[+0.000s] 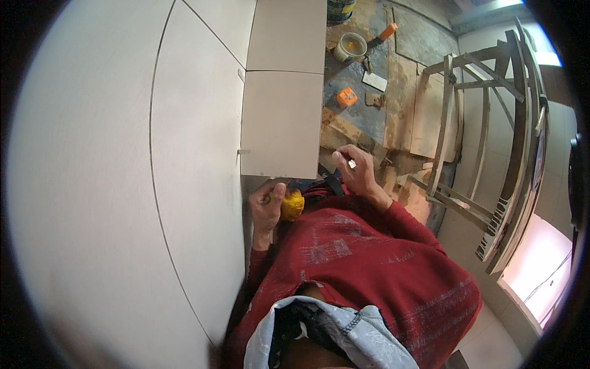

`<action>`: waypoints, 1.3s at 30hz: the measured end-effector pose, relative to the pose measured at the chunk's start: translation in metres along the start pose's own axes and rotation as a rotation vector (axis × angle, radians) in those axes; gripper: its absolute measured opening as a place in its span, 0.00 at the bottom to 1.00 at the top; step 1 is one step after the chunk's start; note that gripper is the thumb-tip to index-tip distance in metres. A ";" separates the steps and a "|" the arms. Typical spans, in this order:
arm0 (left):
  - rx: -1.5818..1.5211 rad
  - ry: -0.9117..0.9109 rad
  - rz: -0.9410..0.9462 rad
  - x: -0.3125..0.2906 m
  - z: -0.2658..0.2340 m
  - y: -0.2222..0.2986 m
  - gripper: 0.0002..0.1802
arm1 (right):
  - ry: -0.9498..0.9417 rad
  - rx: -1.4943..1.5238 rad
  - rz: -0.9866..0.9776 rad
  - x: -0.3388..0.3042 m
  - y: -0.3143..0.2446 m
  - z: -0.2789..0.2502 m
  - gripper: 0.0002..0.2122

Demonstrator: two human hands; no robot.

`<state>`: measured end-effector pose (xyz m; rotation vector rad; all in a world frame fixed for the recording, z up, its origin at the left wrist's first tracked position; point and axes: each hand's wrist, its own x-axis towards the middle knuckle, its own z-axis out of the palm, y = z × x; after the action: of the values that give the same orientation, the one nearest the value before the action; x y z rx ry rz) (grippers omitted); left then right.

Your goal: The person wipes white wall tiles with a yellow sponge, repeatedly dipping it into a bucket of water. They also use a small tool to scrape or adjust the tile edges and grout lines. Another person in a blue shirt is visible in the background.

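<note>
My left hand (265, 212) is closed, its fingers curled at the near edge of a large beige tile (279, 123) and the thumb folded toward them. What it holds, if anything, is hidden. Right beside that thumb is a rough yellow lump (292, 205); whether the hand grips it or only touches it is unclear. To the right of the tile my right hand (357, 172) is raised, its fingers closed round a small white piece (352, 164). Small pale strips (244, 152) stick out where the tile meets the tall white tiled wall (196, 123) on the left.
Beyond the tile's right edge, on the stained floor, are a bucket (350, 47), an orange-handled tool (388, 32), an orange block (346, 97) and a white tile offcut (374, 81). A wooden frame (447, 123) stands at the right. Another dark container (340, 11) is at the far edge.
</note>
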<state>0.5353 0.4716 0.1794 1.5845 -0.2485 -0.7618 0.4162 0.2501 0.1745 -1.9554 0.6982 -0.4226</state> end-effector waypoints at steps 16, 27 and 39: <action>0.091 0.045 -0.034 0.006 0.006 0.006 0.18 | -0.038 0.037 -0.141 -0.002 -0.048 0.005 0.08; 0.209 -0.099 -0.174 0.012 -0.008 -0.011 0.20 | -0.079 0.047 0.156 -0.020 -0.009 0.000 0.10; 0.412 -0.009 -0.007 -0.009 0.015 -0.052 0.13 | -0.615 -0.206 0.034 -0.051 0.041 -0.021 0.11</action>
<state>0.5061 0.4742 0.1333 1.9700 -0.4272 -0.7556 0.3527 0.2533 0.1482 -2.1055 0.3807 0.2830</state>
